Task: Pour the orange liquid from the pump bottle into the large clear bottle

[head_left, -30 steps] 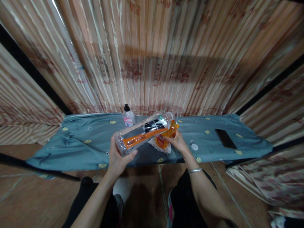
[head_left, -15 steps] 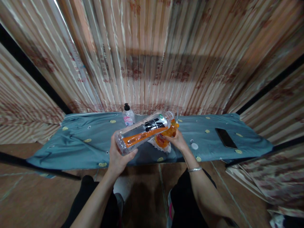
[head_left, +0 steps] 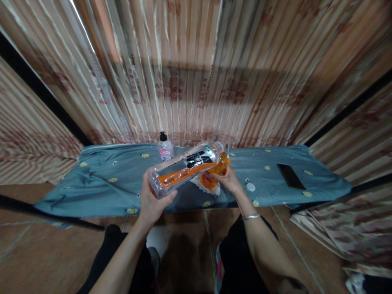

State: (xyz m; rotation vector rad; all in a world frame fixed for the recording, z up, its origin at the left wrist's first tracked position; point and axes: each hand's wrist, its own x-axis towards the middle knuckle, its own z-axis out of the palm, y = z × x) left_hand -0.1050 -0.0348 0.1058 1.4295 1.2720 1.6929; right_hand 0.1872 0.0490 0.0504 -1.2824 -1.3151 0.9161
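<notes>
My left hand (head_left: 152, 203) is closed round the base of a clear plastic bottle (head_left: 183, 168) with an orange, black and silver label. The bottle is tilted, its mouth pointing up and to the right. Beneath that mouth, my right hand (head_left: 227, 179) grips an orange bottle (head_left: 223, 165), partly hidden behind the clear one. A whitish cloth (head_left: 214, 190) with a ragged edge lies under the orange bottle. On the blue cloth-covered surface (head_left: 101, 196), to the right of my right hand, rests a small white round cap (head_left: 250, 187).
A clear squeeze bottle (head_left: 165, 148) with a black top and pink label stands at the back. A dark phone (head_left: 290, 177) lies on the right. Black frame bars (head_left: 45, 90) slope along both sides, and a striped curtain (head_left: 196, 81) hangs behind.
Both hands keep hold of their bottles in nearly the same pose. The whole view has shifted very slightly.
</notes>
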